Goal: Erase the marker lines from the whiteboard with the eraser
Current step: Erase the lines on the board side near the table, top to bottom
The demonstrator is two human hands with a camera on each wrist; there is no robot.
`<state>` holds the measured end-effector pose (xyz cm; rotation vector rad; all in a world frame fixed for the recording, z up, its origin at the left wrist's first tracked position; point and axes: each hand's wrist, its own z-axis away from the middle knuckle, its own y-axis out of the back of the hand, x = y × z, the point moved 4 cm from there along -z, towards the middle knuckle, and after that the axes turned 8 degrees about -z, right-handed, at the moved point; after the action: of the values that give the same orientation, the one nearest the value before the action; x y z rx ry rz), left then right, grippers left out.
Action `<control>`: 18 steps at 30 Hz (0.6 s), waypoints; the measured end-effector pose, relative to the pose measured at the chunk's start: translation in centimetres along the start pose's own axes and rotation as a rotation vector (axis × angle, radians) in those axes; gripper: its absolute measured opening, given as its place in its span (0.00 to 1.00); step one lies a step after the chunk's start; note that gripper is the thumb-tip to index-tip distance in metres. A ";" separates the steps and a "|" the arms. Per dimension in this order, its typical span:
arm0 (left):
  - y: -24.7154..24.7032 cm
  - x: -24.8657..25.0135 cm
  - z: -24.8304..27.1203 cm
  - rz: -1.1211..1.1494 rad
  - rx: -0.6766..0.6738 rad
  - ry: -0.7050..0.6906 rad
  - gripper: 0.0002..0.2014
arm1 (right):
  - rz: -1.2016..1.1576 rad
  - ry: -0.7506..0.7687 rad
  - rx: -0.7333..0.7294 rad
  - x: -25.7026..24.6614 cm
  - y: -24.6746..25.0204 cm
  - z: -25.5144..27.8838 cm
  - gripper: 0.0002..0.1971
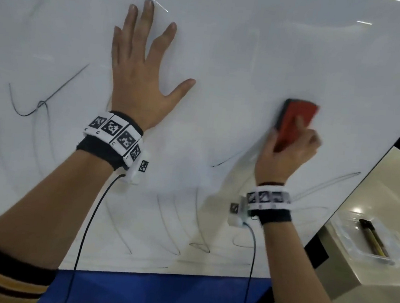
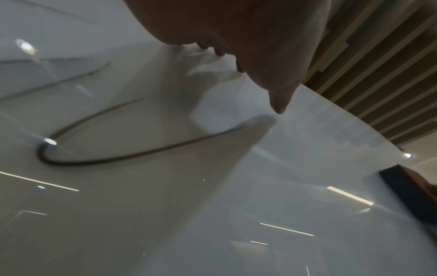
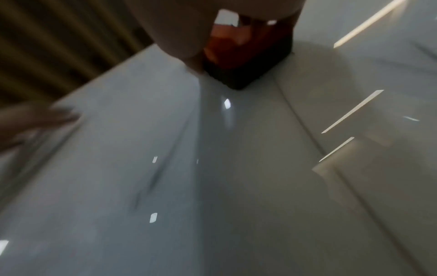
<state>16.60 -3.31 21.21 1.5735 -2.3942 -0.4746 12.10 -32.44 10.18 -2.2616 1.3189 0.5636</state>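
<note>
A large white whiteboard fills the head view, with thin black marker lines looping at the left and along the lower part. My left hand lies flat on the board, fingers spread and straight. My right hand grips a red eraser with a dark felt base and holds it against the board at the right. In the right wrist view the eraser sits felt-down on the board, blurred. A black marker loop shows in the left wrist view below my left hand.
The board's right edge runs diagonally. Beyond it stands a beige counter with a clear plastic tray holding a dark and yellow marker. A blue surface lies below the board's bottom edge. Cables hang from both wristbands.
</note>
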 end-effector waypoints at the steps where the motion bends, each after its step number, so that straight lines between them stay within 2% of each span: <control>1: 0.0 0.0 0.0 -0.009 -0.003 0.004 0.40 | 0.007 0.073 -0.117 -0.2 -0.7 2.9 0.24; 4: -0.1 -0.1 0.0 -0.020 -0.005 0.001 0.41 | 0.117 0.337 -0.570 0.7 -1.2 13.3 0.25; 5: -0.1 -0.1 0.0 -0.020 -0.005 0.003 0.41 | 0.169 0.411 -0.677 1.6 -0.8 15.8 0.25; 6: -0.1 -0.2 0.0 -0.022 -0.008 0.004 0.41 | 0.198 0.475 -0.752 2.5 -0.4 17.0 0.27; 8: -0.1 -0.2 0.0 -0.037 -0.006 0.003 0.41 | 0.205 0.583 -0.807 2.7 -0.4 15.9 0.29; 9: -0.1 -0.3 0.0 -0.042 -0.003 -0.001 0.41 | 0.204 0.615 -0.792 2.4 -0.5 14.2 0.28; 11: -0.2 -0.2 0.1 -0.036 -0.001 -0.006 0.41 | 0.165 0.571 -0.634 1.3 -0.3 9.2 0.23; 14: -0.3 -0.2 0.1 -0.024 0.003 0.005 0.41 | 0.053 0.304 -0.310 0.2 0.3 1.5 0.19; 16: -0.2 -0.1 0.2 -0.012 0.005 0.008 0.41 | -0.014 0.114 -0.156 0.4 0.2 0.9 0.20; 17: -0.2 -0.1 0.2 -0.012 0.005 0.011 0.41 | -0.026 0.066 -0.137 0.5 -0.1 2.2 0.20; 18: -0.1 0.0 0.2 -0.016 0.003 0.016 0.41 | -0.031 0.065 -0.184 0.6 -0.3 4.4 0.21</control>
<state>16.65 -3.32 20.98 1.5924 -2.3740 -0.4601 12.15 -30.17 6.39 -2.4632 1.3082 0.6292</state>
